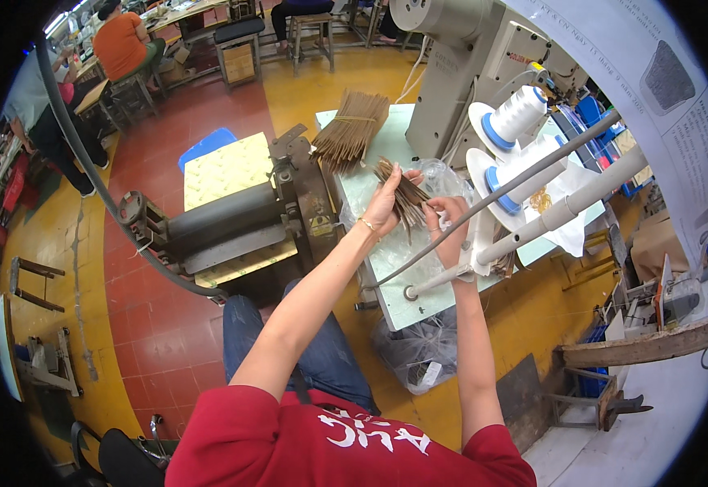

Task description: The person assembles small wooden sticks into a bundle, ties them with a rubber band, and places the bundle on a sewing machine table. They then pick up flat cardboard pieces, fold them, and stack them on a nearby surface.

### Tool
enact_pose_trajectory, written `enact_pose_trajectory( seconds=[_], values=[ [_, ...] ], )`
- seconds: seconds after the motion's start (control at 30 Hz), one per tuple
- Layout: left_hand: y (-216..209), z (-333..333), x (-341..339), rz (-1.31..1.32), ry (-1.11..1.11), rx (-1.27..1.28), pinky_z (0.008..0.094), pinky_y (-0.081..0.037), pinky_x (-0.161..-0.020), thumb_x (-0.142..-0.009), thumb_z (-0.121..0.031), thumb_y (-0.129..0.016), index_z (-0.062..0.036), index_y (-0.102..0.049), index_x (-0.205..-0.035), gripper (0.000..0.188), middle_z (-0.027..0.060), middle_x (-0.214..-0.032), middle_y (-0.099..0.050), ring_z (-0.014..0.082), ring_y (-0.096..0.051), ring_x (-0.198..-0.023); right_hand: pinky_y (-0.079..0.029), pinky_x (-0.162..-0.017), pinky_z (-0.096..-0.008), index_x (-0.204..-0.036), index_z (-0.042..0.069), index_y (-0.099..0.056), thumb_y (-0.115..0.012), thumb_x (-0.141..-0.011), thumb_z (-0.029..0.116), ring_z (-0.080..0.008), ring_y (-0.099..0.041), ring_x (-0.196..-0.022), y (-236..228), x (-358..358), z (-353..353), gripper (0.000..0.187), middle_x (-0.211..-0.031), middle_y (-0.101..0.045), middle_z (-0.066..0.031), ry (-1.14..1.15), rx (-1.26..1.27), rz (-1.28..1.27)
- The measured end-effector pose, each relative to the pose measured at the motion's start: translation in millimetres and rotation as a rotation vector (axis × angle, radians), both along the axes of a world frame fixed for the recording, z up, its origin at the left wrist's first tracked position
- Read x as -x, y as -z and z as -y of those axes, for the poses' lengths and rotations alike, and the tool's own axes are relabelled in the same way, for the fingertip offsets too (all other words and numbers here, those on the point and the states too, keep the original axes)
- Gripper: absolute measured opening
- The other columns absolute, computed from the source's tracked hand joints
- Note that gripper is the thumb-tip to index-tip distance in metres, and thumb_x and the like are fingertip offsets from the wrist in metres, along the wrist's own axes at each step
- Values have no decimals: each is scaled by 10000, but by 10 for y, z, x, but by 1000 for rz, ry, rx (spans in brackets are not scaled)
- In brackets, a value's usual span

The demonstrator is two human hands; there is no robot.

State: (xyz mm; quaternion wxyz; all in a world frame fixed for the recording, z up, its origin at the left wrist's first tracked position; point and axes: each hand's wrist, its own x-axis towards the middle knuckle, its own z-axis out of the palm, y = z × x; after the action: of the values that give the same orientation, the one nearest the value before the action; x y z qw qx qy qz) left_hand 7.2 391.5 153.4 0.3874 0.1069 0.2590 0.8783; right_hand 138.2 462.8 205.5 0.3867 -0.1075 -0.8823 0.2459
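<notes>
My left hand is closed around a fanned bundle of thin brown strips, perhaps leather, above the pale green tabletop. With bent fingers, my right hand pinches at the bundle's right edge; the exact fingertip contact is too small to make out. Just beyond my hands lies a larger stack of similar brown strips, bound by a thin yellow band. Crumpled clear plastic lies beside and behind the held bundle.
A grey sewing machine and white thread cones stand right, with a slanting metal bar close to my right forearm. Left is a roller machine with a yellow pad. A plastic bag sits below the table. People work farther back.
</notes>
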Motion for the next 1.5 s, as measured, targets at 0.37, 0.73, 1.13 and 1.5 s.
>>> enact_pose_trajectory(
  seconds=[0.37,0.73,1.13,1.5],
  values=[
    [-43,-59,-98,-40,56,-9,345,-497,-883,-949,-499,-473,-14,-569,-1103,518,109,-1104,-595,184,-578,-997,-448,-635,-297,-872,6,-667,-683,-823,99,-188,-559,-698,-2,55,-16,106,-796,-604,-89,-161,182,61],
    [98,-59,167,301,-184,68,449,-488,-874,-918,-530,-507,-56,-506,-1026,487,70,-926,-593,235,-601,-940,-472,-708,-292,-990,30,-594,-647,-850,72,-183,-569,-744,146,-121,-122,155,-801,-581,-92,-16,469,-160],
    [-31,-215,56,262,-360,71,351,-497,-762,-924,-487,-541,-60,-449,-984,442,49,-845,-553,169,-576,-813,-439,-651,-353,-891,47,-671,-762,-737,167,-256,-570,-737,79,43,73,215,-843,-589,-87,-110,-152,-53],
    [-75,-255,-36,337,-277,-1,414,-504,-820,-912,-515,-526,-61,-445,-1005,470,60,-878,-538,221,-597,-873,-419,-760,-380,-866,23,-599,-672,-812,72,-262,-551,-848,200,6,-47,102,-876,-570,-93,-87,-210,-54]
  ],
)
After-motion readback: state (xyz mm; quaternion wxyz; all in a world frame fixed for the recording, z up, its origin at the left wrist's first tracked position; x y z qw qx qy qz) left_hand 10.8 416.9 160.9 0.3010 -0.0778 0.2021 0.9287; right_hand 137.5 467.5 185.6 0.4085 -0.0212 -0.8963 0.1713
